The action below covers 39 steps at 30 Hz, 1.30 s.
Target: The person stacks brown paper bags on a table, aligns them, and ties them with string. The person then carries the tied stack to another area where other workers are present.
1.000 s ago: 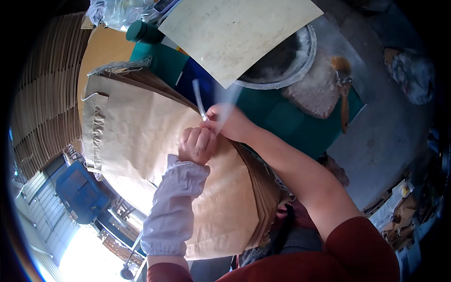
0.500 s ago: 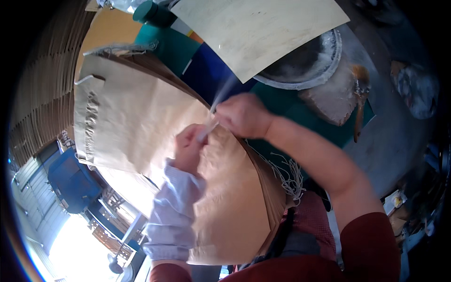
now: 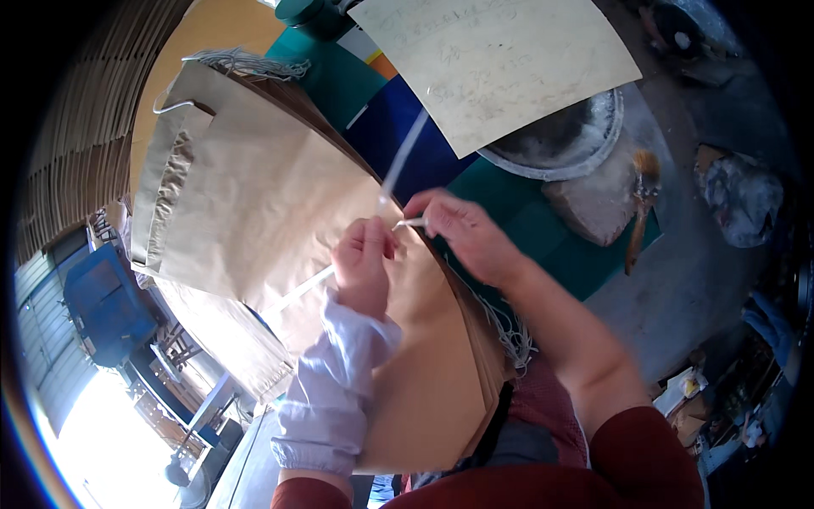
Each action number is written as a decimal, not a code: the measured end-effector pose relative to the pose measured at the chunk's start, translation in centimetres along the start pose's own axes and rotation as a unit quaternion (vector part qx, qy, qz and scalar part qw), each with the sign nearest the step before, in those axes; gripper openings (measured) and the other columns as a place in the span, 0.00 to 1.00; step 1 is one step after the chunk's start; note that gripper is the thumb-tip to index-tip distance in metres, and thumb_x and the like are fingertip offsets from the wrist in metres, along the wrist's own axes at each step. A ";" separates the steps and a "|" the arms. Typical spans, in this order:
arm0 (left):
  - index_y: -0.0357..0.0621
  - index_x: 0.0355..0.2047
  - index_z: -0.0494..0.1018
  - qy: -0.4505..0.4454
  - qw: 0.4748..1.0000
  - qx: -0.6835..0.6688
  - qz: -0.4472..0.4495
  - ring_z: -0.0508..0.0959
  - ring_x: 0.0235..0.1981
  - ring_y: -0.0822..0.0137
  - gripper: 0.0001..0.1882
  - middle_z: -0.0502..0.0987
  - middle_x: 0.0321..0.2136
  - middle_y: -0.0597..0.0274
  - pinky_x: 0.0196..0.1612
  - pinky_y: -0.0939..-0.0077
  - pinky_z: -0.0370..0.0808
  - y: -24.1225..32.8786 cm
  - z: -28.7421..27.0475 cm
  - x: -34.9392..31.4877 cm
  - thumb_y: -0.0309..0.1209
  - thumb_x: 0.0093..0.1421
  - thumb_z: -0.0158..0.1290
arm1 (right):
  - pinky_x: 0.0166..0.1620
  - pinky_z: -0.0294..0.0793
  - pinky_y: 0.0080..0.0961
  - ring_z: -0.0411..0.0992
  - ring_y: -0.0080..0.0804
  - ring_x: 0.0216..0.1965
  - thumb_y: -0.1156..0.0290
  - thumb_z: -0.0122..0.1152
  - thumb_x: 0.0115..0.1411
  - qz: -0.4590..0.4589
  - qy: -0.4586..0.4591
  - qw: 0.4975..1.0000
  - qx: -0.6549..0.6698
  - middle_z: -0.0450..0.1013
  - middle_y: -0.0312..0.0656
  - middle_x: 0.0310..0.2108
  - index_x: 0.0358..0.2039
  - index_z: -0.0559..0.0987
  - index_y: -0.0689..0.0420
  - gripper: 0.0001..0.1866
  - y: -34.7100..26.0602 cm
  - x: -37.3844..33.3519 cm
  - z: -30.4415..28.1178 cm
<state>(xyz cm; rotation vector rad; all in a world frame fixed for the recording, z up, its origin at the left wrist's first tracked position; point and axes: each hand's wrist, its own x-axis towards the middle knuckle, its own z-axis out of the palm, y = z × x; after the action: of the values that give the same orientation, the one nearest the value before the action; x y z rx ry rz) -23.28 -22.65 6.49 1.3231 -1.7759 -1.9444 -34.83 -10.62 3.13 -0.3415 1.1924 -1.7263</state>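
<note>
A thick bundle of brown paper bags lies in front of me, white cord handles hanging out at its edges. Across its middle runs a white plastic strap. My left hand rests on the top bag with its fingers pinched on the strap. Just right of it, at the bundle's far edge, my right hand grips a short twisted end of the strap between thumb and fingers. Where the two hands meet, the strap looks crossed or knotted; fingers partly hide it.
Beyond the bundle, a pale sheet partly covers a round tub with a crusted white rim. Right of it lies a brush with a wooden handle. A dark green lidded bottle is at the back; stacked cardboard stands left.
My right hand has turned and drawn slightly right with the strap end. My left hand has shifted a little right. More strap now shows across the bag left of my hand.
</note>
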 end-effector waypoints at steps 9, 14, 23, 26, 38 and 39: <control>0.39 0.17 0.62 -0.238 0.854 0.328 0.327 0.65 0.15 0.52 0.14 0.61 0.14 0.54 0.18 0.61 0.59 9.9 -3.8 -5.1 0.25 0.57 0.51 | 0.23 0.69 0.35 0.71 0.41 0.20 0.63 0.59 0.57 -0.330 -0.217 0.870 -0.295 0.68 0.40 0.16 0.20 0.72 0.55 0.13 -6.7 -0.8 5.3; 0.38 0.19 0.66 -0.280 0.928 0.219 0.114 0.66 0.15 0.58 0.11 0.63 0.15 0.56 0.19 0.67 0.61 11.0 -6.4 -5.4 0.26 0.57 0.50 | 0.19 0.66 0.33 0.69 0.41 0.18 0.62 0.63 0.54 -0.285 -0.253 0.891 -0.248 0.65 0.40 0.15 0.17 0.69 0.55 0.16 -8.6 -0.8 4.1; 0.35 0.33 0.77 -0.229 0.953 0.092 0.177 0.74 0.35 0.65 0.08 0.76 0.30 0.56 0.38 0.76 0.71 2.3 -3.0 -2.0 0.27 0.63 0.49 | 0.22 0.68 0.34 0.69 0.40 0.22 0.65 0.66 0.48 -0.292 -0.090 0.825 -0.475 0.67 0.39 0.19 0.22 0.71 0.56 0.12 -0.1 -0.4 0.9; 0.35 0.33 0.77 -0.136 0.928 0.183 0.293 0.74 0.39 0.59 0.05 0.74 0.38 0.53 0.39 0.72 0.73 3.2 -0.4 -2.3 0.23 0.59 0.52 | 0.26 0.70 0.34 0.69 0.43 0.24 0.67 0.62 0.51 -0.160 -0.019 0.879 -0.449 0.70 0.41 0.23 0.24 0.72 0.56 0.09 2.0 -1.2 1.4; 0.36 0.32 0.76 -0.043 0.996 0.076 0.006 0.77 0.27 0.70 0.05 0.78 0.24 0.58 0.32 0.76 0.73 -2.8 0.9 1.2 0.25 0.59 0.52 | 0.28 0.60 0.17 0.57 0.16 0.24 0.61 0.49 0.68 0.038 0.066 0.993 -0.090 0.61 0.29 0.20 0.26 0.69 0.56 0.16 1.3 -1.5 0.6; 0.36 0.32 0.77 -0.057 0.995 0.081 -0.002 0.77 0.26 0.70 0.05 0.78 0.24 0.59 0.32 0.76 0.74 -2.7 0.9 1.2 0.25 0.59 0.52 | 0.28 0.60 0.17 0.58 0.16 0.24 0.62 0.48 0.68 0.040 0.078 0.994 -0.059 0.61 0.29 0.20 0.27 0.69 0.56 0.15 1.4 -1.6 0.6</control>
<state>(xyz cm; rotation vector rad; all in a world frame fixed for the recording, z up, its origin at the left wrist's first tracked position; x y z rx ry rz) -23.49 -22.13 3.42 1.2880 -2.0237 -1.9505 -32.83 -9.66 2.67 -0.2280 1.4067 -1.6408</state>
